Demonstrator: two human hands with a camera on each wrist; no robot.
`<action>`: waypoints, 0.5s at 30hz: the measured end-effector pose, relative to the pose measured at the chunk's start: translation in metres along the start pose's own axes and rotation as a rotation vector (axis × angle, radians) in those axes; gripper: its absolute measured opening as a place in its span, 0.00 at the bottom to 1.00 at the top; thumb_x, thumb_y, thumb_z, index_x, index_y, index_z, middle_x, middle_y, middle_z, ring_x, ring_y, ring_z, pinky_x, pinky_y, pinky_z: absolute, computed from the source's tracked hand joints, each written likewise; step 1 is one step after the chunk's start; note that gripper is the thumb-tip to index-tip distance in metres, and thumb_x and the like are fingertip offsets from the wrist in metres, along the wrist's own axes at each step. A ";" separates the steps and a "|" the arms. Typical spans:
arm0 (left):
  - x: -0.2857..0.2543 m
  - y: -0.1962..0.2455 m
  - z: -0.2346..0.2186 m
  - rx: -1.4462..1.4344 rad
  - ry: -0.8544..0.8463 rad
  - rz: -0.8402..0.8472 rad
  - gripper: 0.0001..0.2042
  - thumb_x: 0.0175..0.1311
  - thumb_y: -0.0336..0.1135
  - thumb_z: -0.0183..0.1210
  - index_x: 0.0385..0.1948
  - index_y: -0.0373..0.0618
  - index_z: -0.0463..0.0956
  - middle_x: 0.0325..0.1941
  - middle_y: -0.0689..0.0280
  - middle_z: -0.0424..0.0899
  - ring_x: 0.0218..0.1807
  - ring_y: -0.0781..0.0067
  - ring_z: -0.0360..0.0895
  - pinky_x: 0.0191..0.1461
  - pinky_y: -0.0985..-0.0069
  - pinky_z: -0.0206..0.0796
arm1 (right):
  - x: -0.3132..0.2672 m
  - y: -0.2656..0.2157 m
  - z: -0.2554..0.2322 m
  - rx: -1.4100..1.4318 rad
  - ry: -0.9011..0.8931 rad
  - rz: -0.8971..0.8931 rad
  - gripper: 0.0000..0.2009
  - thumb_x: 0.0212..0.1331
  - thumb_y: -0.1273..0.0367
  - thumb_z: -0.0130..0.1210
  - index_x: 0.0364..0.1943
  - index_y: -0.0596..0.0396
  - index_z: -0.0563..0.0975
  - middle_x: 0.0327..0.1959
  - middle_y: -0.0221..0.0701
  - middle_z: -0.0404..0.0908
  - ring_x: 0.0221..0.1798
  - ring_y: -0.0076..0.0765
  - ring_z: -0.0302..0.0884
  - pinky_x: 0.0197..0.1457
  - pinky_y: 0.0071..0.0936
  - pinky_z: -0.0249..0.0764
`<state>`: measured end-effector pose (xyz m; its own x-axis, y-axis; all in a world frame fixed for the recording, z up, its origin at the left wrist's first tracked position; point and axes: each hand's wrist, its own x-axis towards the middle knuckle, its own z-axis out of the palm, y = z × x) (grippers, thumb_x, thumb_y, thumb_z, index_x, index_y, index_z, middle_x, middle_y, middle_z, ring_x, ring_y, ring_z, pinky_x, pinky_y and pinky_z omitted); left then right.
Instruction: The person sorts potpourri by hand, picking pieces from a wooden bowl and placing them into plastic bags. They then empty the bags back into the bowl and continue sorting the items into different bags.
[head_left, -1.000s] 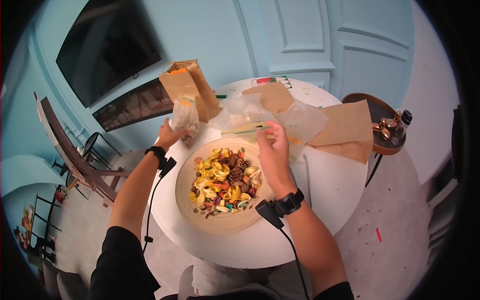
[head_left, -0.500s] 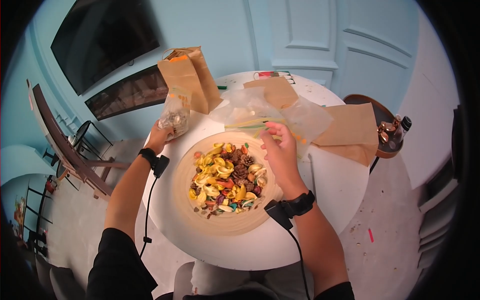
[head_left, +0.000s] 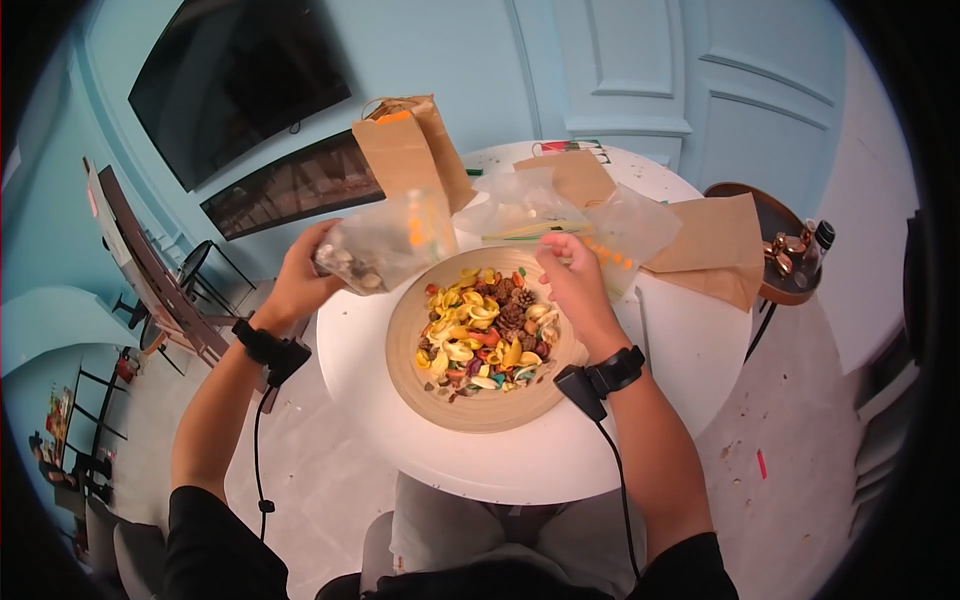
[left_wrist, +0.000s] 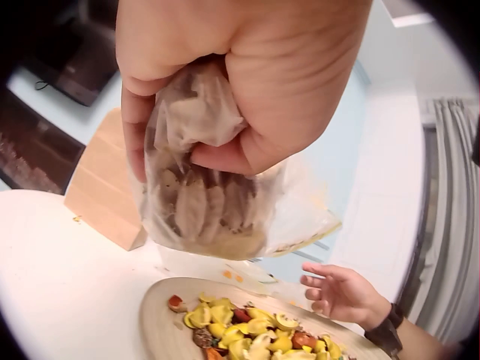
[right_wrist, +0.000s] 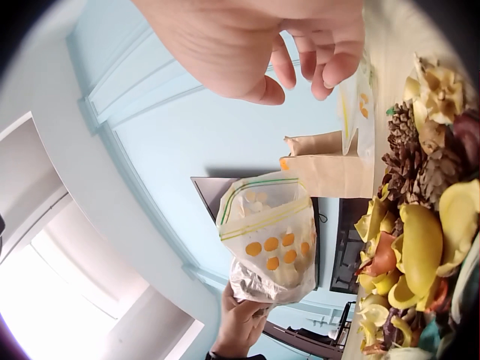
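Observation:
My left hand grips a clear zip bag by its filled bottom end, thumb and fingers curled round it. Pale dried pieces show through the plastic in the left wrist view. The bag lies tilted in the air, its zip end toward the right, beside the far left rim of a round wooden plate. In the right wrist view the bag's mouth gapes, with orange dots below it. My right hand hovers at the plate's far right side, fingers loosely bent, holding nothing. Yellow dried petals and pine cones fill the plate's middle.
A brown paper bag stands at the back left of the white round table. Behind the plate lie more plastic bags and flat brown paper. A side table with a bottle stands at right.
My left hand has lifted the zip bag from the table's left side and tipped it from upright to nearly level, toward the plate. My right hand has stayed near the plate's right side.

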<state>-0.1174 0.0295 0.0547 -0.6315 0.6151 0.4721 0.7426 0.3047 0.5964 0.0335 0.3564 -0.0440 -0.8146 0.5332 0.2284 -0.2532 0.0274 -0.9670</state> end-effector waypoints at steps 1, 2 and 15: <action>-0.001 0.012 0.002 0.169 -0.034 0.061 0.32 0.49 0.18 0.66 0.63 0.41 0.71 0.54 0.59 0.79 0.55 0.61 0.79 0.62 0.70 0.72 | 0.000 0.000 -0.001 0.000 -0.024 0.025 0.17 0.66 0.65 0.60 0.54 0.62 0.77 0.45 0.32 0.79 0.39 0.23 0.78 0.42 0.23 0.74; -0.002 0.044 0.005 0.338 -0.067 0.122 0.33 0.48 0.17 0.66 0.62 0.43 0.72 0.53 0.59 0.79 0.54 0.58 0.79 0.61 0.69 0.72 | 0.000 -0.001 -0.001 -0.012 -0.042 0.039 0.18 0.66 0.64 0.60 0.54 0.61 0.77 0.45 0.32 0.79 0.38 0.23 0.78 0.42 0.23 0.74; 0.006 0.113 0.034 0.935 -0.209 0.536 0.37 0.45 0.13 0.58 0.63 0.52 0.74 0.52 0.57 0.74 0.62 0.52 0.71 0.51 0.65 0.78 | -0.005 -0.001 0.006 -0.065 -0.447 0.026 0.41 0.63 0.48 0.65 0.70 0.66 0.66 0.64 0.48 0.76 0.62 0.38 0.77 0.62 0.32 0.74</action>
<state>-0.0290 0.0925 0.1026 -0.1916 0.9165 0.3513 0.8409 0.3379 -0.4228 0.0342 0.3485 -0.0429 -0.9693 0.1171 0.2164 -0.2080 0.0796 -0.9749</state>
